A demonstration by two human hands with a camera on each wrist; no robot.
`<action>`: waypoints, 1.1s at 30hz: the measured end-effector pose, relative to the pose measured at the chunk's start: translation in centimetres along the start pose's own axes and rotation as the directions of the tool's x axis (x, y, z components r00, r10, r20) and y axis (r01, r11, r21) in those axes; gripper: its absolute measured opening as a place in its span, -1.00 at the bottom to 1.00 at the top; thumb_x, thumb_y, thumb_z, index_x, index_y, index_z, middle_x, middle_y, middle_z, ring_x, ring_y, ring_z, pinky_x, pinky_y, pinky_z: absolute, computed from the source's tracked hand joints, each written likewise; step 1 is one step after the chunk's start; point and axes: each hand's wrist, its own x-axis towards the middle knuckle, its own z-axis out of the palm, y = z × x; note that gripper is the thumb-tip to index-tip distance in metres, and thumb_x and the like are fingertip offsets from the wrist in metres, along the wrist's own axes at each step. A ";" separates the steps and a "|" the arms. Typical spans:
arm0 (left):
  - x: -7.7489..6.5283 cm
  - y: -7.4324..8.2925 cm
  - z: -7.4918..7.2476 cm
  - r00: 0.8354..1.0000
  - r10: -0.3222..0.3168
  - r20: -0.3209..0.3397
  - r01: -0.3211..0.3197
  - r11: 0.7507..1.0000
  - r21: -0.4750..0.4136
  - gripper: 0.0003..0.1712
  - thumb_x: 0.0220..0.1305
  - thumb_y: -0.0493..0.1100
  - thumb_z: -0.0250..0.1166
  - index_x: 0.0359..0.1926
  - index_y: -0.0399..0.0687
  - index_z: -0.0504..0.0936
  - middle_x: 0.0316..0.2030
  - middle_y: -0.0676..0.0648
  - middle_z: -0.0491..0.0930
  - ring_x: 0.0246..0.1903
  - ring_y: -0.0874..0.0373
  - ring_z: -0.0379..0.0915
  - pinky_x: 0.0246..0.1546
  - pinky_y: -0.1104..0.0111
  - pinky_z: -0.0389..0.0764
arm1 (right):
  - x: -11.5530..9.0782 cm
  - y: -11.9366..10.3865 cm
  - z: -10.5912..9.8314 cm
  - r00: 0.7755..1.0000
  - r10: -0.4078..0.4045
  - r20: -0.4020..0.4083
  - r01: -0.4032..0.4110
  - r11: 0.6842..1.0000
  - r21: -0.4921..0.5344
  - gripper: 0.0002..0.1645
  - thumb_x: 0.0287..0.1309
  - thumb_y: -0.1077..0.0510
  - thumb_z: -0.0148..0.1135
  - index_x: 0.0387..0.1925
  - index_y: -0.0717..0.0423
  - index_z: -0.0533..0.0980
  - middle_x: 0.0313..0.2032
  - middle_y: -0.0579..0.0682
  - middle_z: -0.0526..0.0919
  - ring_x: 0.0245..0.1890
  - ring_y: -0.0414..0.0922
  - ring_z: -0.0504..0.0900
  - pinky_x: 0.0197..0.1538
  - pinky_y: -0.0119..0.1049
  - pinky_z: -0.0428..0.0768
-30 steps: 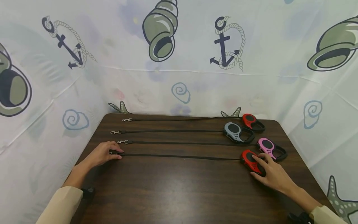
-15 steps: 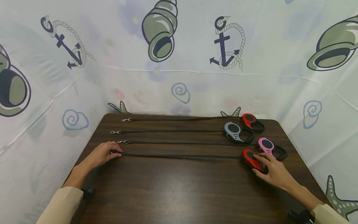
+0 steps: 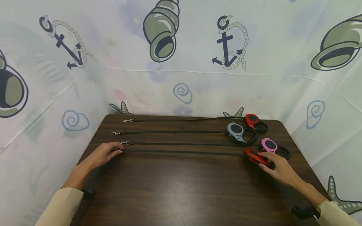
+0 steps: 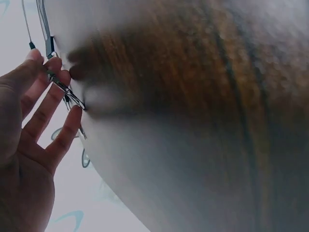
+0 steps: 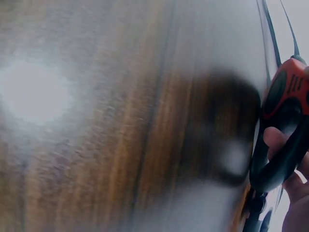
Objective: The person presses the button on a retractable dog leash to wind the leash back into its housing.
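Note:
In the head view a retractable dog leash with a red and black case is nearest of the leashes, its black strap stretched across to the left. My right hand grips this case, which is tilted on edge; in the right wrist view a fingertip shows inside its black handle loop. At the strap's other end my left hand pinches near the metal clip, seen in the left wrist view but hidden by the fingers from the head. The leash appears lifted slightly off the brown table.
Just beyond lie a pink leash, a grey leash and another red leash, cases right. Their straps run leftward in rows, ending in metal clips. A patterned cloth surrounds the table's back and sides.
The red case has tipped onto its edge under my right hand. The strap has risen and shifted slightly away, and my left fingers have closed over the clip end. The other leashes have stayed put.

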 end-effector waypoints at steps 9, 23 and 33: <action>0.5 -0.2 0.1 0.992 0.081 -0.102 -0.079 0.997 0.027 -0.72 0.21 -0.47 0.48 -0.05 -0.26 0.73 -0.16 -0.13 0.78 -0.15 -0.07 0.74 -0.13 0.03 0.68 | 1.2 0.3 -0.6 0.986 0.152 0.072 -0.159 0.982 0.099 -0.64 0.38 0.12 0.40 0.14 0.11 0.68 -0.32 -0.08 0.72 -0.37 -0.28 0.49 -0.32 -0.33 0.42; 1.4 0.4 -1.1 0.988 0.151 -0.029 -0.149 0.987 0.060 -0.76 0.15 -0.47 0.52 -0.13 -0.36 0.77 -0.29 -0.14 0.80 -0.39 0.14 0.72 -0.39 0.23 0.70 | 2.9 2.2 -0.3 0.947 0.296 0.124 -0.318 0.914 0.252 -0.64 0.66 0.01 0.03 -0.20 0.08 0.65 -0.43 -0.01 0.65 -0.40 -0.13 0.54 -0.27 -0.34 0.41; 1.4 0.9 -2.2 0.999 -0.041 0.036 0.042 0.999 -0.029 -0.81 0.09 -0.43 0.57 -0.22 -0.29 0.83 -0.35 -0.08 0.81 -0.45 0.31 0.64 -0.44 0.37 0.66 | 4.2 2.4 -0.4 0.915 0.363 0.174 -0.403 0.834 0.378 -0.53 0.68 -0.04 -0.02 0.13 0.26 0.60 -0.39 0.03 0.47 -0.37 -0.11 0.44 -0.35 -0.25 0.36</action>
